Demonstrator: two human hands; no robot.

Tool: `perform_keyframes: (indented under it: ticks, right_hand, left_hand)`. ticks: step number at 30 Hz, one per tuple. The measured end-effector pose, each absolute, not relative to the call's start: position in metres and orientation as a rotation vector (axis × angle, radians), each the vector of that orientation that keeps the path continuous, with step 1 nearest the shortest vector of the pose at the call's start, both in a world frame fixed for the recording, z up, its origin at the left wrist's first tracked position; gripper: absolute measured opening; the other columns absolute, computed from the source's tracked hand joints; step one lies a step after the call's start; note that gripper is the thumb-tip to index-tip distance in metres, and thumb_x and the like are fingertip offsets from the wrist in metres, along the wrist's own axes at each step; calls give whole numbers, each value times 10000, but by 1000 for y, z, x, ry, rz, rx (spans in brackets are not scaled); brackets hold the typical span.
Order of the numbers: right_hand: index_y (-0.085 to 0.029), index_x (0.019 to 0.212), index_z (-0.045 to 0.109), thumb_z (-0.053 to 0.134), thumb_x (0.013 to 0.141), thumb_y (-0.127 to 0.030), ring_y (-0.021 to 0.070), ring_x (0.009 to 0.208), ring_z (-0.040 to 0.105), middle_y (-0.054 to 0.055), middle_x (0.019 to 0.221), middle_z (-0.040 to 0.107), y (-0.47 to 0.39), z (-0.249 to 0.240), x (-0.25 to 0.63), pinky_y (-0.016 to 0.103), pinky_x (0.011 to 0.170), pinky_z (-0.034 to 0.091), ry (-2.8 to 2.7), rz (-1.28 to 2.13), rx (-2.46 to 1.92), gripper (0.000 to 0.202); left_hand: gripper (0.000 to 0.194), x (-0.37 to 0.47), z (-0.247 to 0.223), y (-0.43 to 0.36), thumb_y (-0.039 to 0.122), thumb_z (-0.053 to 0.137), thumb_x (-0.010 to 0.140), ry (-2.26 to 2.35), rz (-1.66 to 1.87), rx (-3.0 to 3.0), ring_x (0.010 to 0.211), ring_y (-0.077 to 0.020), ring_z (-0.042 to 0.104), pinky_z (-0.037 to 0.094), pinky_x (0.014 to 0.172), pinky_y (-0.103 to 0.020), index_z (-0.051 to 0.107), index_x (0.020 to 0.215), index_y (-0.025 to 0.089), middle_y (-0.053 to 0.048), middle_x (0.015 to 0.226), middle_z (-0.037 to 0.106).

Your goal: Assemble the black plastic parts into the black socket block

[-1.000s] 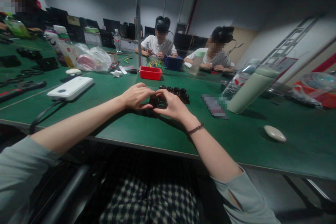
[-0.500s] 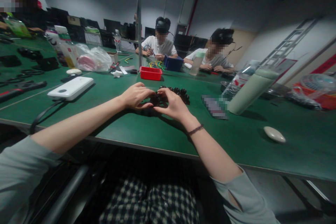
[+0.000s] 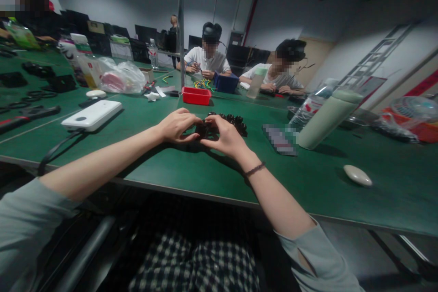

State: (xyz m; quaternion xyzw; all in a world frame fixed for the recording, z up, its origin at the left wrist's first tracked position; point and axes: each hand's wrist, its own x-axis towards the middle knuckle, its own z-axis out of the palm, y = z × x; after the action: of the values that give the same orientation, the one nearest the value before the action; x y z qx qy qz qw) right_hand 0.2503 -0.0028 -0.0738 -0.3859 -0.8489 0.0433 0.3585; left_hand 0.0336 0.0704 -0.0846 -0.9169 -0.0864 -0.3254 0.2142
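Note:
My left hand (image 3: pixel 179 126) and my right hand (image 3: pixel 224 134) meet over the green table (image 3: pixel 191 169), both with fingers curled round a small black part (image 3: pixel 201 131). Its kind is hard to make out, since fingers cover most of it. Just behind my right hand lies a cluster of black, knobbly pieces (image 3: pixel 237 123), partly hidden by that hand. A red open tray (image 3: pixel 196 96) sits a little farther back.
At left are a white power bank (image 3: pixel 92 116) with a black cable and pliers (image 3: pixel 30 116). To the right stand a phone (image 3: pixel 279 139), a green flask (image 3: pixel 328 121) and a pale oval object (image 3: pixel 357 175). Across the table sit two people in white, near a blue bin (image 3: pixel 226 82).
Both hands stay almost where they were, still round the black part. A person in the far background beside the pole has come more into sight.

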Motion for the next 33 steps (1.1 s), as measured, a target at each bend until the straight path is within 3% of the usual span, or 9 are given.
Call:
perform_keyframes:
  ticks: [13, 33]
  right_hand:
    - [-179, 1145, 520, 816, 694, -278, 261, 1065, 657, 128, 1127, 666, -2, -74, 251, 427, 923, 542, -2197, 153, -1021, 548]
    - [-185, 1138, 523, 789, 692, -230, 258, 1069, 654, 119, 1122, 670, -1, -74, 250, 431, 932, 536, -2194, 151, -1033, 521]
  left_hand:
    - [278, 32, -81, 69, 276, 494, 836, -208, -975, -2504, 741, -190, 656, 506, 720, -328, 515, 1075, 135, -84, 870, 680]
    - [314, 32, -82, 68, 273, 534, 866, -146, -911, -2532, 862, -198, 682, 522, 755, -331, 499, 1148, 140, -117, 979, 696]
